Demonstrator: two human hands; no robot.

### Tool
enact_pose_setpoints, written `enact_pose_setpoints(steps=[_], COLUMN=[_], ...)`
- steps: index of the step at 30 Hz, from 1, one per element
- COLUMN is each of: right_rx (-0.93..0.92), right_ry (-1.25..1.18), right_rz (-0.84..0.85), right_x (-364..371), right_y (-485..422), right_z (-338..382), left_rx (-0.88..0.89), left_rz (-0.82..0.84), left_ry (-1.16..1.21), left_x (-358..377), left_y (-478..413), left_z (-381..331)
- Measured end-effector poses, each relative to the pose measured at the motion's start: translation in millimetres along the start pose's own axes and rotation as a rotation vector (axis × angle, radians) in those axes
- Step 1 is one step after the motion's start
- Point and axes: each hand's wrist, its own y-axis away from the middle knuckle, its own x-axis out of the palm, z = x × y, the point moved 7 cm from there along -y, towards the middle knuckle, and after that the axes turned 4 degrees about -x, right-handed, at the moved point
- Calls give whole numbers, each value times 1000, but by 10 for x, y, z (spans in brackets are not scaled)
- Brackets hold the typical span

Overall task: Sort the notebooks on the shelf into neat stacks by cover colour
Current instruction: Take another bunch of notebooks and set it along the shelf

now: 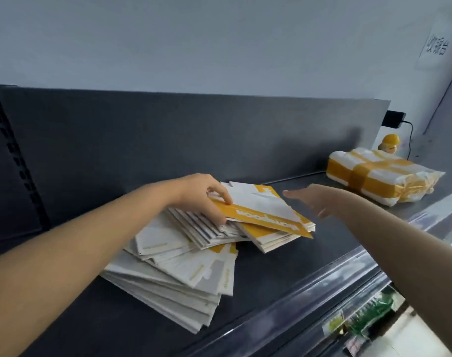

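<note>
A loose, fanned heap of thin notebooks (178,269) lies on the dark grey shelf (279,269); most show white covers, some with yellow marks. At the heap's far right sits a small stack with yellow-and-white covers (274,235). My left hand (201,194) pinches the near-left edge of the top yellow-and-white notebook (261,207), thumb underneath, fingers on top. My right hand (312,198) hovers just right of that notebook with fingers straight, holding nothing and not touching it.
A parcel (379,176) wrapped in white plastic and yellow tape sits at the shelf's far right, with a small yellow-hatted figure (388,144) behind it. A black plug and cable (395,119) hang on the wall. The shelf's clear front rail (323,287) runs diagonally.
</note>
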Motion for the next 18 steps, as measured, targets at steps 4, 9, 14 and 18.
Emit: enact_pose_setpoints(steps=[4,9,14,18], right_rx=[6,-19,-60,-149], right_ry=[-75,-119,-65,124], right_rz=[198,325,415,349], right_x=[103,170,213,106], right_y=[-405,-756,-918,-1013], right_z=[18,85,64,36], left_rx=[-133,-257,-255,-255], left_rz=[-60,-175,212,244], left_ry=[1,-101,-269,-277], left_x=[-66,-79,140,202], left_y=[-337,-512,-467,-450], left_z=[71,70,-231,-442])
